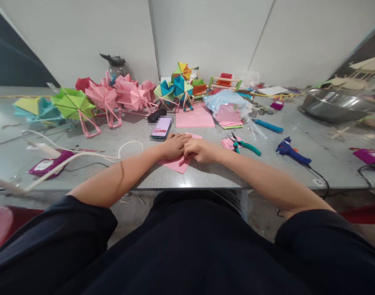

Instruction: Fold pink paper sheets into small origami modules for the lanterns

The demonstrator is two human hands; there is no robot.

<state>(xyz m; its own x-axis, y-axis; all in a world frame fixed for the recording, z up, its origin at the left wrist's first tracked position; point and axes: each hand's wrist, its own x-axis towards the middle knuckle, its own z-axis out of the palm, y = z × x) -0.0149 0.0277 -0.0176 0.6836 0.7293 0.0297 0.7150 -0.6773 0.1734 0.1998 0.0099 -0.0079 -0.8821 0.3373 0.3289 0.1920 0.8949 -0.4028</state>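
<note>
Pink paper under both my hands, corner twd near edge of table, long axis hidden. L hand flat, released; R hand equally close, fingers curled, can't tell if gripping.

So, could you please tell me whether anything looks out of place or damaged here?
Nothing looks clearly spilled or broken. Slightly untidy, though: the blue glue gun lies directly on the table, its black cord trailing over the front edge, and the teal-handled pliers rest partly on pink paper slips.
</note>
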